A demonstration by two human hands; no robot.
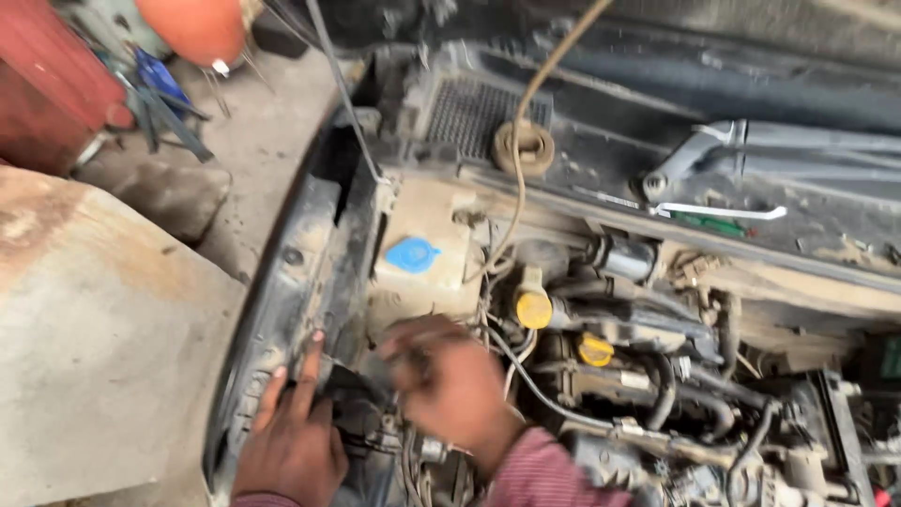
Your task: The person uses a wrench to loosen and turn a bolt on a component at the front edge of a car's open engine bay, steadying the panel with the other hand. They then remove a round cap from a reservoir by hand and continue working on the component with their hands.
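Note:
I look down into a dusty car engine bay. My left hand (293,434) rests flat on the black inner panel (310,263) at the bay's left edge, fingers spread and pointing up. My right hand (449,380) is blurred, curled over dark parts and wiring (375,427) just below a cream reservoir with a blue cap (411,254). Whether the right hand grips anything cannot be made out. A yellow cap (533,308) and a second yellow cap (595,350) sit to the right of it.
A tan hose (522,122) hangs down to a coiled ring on the cowl. A wiper arm (694,155) and a flat metal tool (723,212) lie at the upper right. A concrete block (94,338) and a red tank (47,84) stand to the left.

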